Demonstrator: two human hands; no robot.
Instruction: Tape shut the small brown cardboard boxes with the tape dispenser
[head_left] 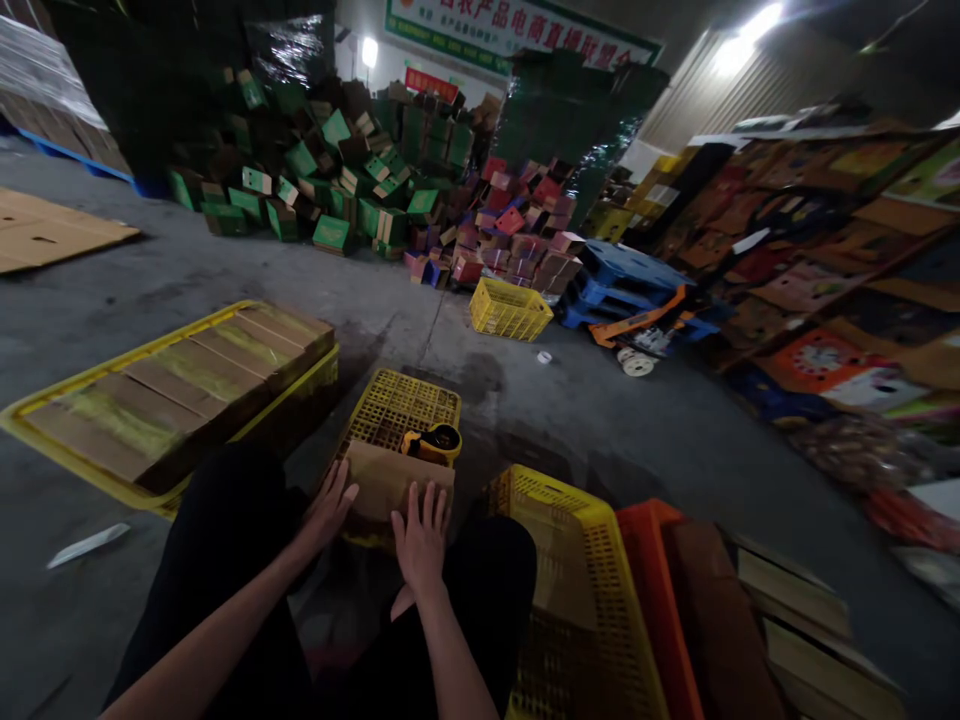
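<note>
A small brown cardboard box [386, 478] rests on an upturned yellow plastic crate [397, 405] in front of my knees. My left hand [330, 505] lies on the box's left side with fingers spread. My right hand [420, 535] presses flat on its near face, fingers stretched out. A yellow tape dispenser [433, 441] sits on the crate just behind the box, touching its far edge.
A yellow pallet tray [45, 425] with flattened cartons [187, 385] lies at left. A yellow crate [577, 600] and an orange crate [660, 600] stand at right. Heaps of green boxes [330, 170] and red boxes [517, 230], another yellow basket [510, 308] and blue pallets [626, 280] lie beyond.
</note>
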